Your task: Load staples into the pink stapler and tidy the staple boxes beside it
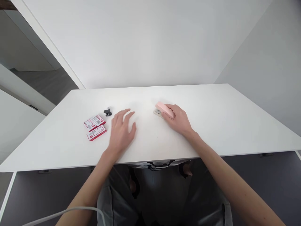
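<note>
Right hand point(180, 119) was down on the pink stapler point(163, 109), fingers curled over its rear end, clamped on it where it lay on the white table point(211, 125), a little right of centre. Left hand point(122, 130) was open, fingers spread and loose, palm down low over the table, holding nothing. Further left lay a red-and-white box point(94, 121), with a second box point(97, 133) touching it on the near side. Both were closed, contents unseen. A small black object point(107, 112) sat just behind them.
</note>
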Tool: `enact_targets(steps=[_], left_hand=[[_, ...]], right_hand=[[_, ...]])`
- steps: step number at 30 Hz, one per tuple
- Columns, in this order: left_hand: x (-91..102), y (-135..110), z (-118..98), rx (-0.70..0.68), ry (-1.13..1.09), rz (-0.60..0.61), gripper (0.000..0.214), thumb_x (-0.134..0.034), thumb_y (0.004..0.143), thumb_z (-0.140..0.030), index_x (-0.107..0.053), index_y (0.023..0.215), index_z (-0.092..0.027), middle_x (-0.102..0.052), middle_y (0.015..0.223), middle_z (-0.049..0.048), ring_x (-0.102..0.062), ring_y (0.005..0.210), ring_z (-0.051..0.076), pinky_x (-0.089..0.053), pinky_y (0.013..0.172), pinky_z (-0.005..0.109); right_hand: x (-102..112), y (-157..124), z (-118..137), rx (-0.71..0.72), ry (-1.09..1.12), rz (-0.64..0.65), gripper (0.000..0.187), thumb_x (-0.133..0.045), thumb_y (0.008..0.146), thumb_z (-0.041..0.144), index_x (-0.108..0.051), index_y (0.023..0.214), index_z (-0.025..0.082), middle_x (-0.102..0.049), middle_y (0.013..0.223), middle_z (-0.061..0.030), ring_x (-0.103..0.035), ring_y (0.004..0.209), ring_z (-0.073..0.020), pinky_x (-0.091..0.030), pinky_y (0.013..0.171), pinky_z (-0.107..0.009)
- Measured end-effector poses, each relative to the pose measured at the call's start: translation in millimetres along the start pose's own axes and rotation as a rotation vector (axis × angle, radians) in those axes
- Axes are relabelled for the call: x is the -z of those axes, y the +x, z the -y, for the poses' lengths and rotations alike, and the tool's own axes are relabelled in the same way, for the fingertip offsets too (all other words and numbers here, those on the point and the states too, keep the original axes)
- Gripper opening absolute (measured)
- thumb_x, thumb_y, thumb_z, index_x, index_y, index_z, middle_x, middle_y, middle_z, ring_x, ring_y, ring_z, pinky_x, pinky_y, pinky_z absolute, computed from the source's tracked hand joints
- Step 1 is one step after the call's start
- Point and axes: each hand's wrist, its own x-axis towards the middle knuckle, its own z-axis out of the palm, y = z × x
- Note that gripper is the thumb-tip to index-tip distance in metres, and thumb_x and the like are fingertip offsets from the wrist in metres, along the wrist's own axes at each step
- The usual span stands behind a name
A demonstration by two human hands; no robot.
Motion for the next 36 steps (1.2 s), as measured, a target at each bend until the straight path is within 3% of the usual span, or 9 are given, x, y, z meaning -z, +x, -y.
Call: enact_targets(steps=[4,7,11,15,21,27,36], left_hand=[[42.4,-35.5,35.5,0.154,0.116,-0.081,0.036,-0.058,0.098,-0.031,-0.06,0.134,-0.026,-0.062,0.14,0.0136,-0.054,0.134,0.036,-0.041,0.115,0.06],[65.0,-57.8,51.6,0.204,0.181,-0.087,0.036,-0.059,0.097,-0.035,-0.062,0.132,-0.027,-0.064,0.137,0.0131,-0.056,0.132,0.038,-0.044,0.112,0.06],[78.7,-76.1,57.7,0.2,0.22,-0.036,0.038,-0.058,0.099,-0.039,-0.061,0.135,-0.029,-0.068,0.137,0.0113,-0.057,0.133,0.039,-0.045,0.11,0.061],[79.5,-81.9,53.1,0.175,0.172,0.029,0.036,-0.055,0.101,-0.04,-0.061,0.135,-0.03,-0.069,0.139,0.01,-0.058,0.137,0.037,-0.046,0.113,0.06],[62.7,-73.5,28.5,0.067,0.069,0.153,0.043,-0.056,0.103,-0.041,-0.055,0.144,-0.03,-0.062,0.15,0.006,-0.051,0.146,0.031,-0.046,0.12,0.053],[26.4,-46.1,-4.6,-0.043,-0.007,0.268,0.053,-0.052,0.105,-0.04,-0.045,0.156,-0.028,-0.056,0.156,0.008,-0.046,0.146,0.031,-0.044,0.12,0.054],[-26.6,3.3,-42.2,-0.068,-0.133,0.392,0.054,-0.053,0.103,-0.043,-0.047,0.154,-0.026,-0.046,0.162,0.0111,-0.047,0.138,0.035,-0.043,0.115,0.058]], right_hand=[[1.5,-1.0,2.2,-0.026,0.07,-0.007,0.056,-0.058,0.097,0.062,-0.06,0.14,0.026,-0.072,0.126,-0.0114,-0.07,0.105,-0.0291,-0.057,0.081,-0.044],[2.4,-1.5,1.9,-0.064,0.15,-0.021,0.056,-0.051,0.1,0.065,-0.061,0.138,0.025,-0.072,0.12,-0.0106,-0.07,0.089,-0.0239,-0.057,0.07,-0.039],[2.9,-1.7,1.5,-0.152,0.206,-0.04,0.051,-0.042,0.105,0.063,-0.062,0.128,0.023,-0.071,0.123,-0.0107,-0.066,0.073,-0.0182,-0.054,0.066,-0.036],[2.8,-0.8,0.9,-0.181,0.239,-0.029,0.048,-0.039,0.106,0.062,-0.062,0.121,0.022,-0.072,0.12,-0.0103,-0.066,0.066,-0.0167,-0.052,0.065,-0.035],[1.4,0.7,-1.9,-0.176,0.246,-0.028,0.046,-0.04,0.106,0.061,-0.061,0.119,0.022,-0.073,0.12,-0.0103,-0.067,0.067,-0.0166,-0.052,0.067,-0.036],[1.0,1.5,-2.1,-0.195,0.256,0.001,0.043,-0.041,0.106,0.06,-0.062,0.116,0.023,-0.073,0.121,-0.0095,-0.069,0.071,-0.0183,-0.053,0.071,-0.037],[0.7,5.4,-3.9,-0.238,0.309,-0.01,0.04,-0.041,0.105,0.059,-0.059,0.116,0.025,-0.072,0.121,-0.0076,-0.069,0.069,-0.0169,-0.052,0.075,-0.038]])
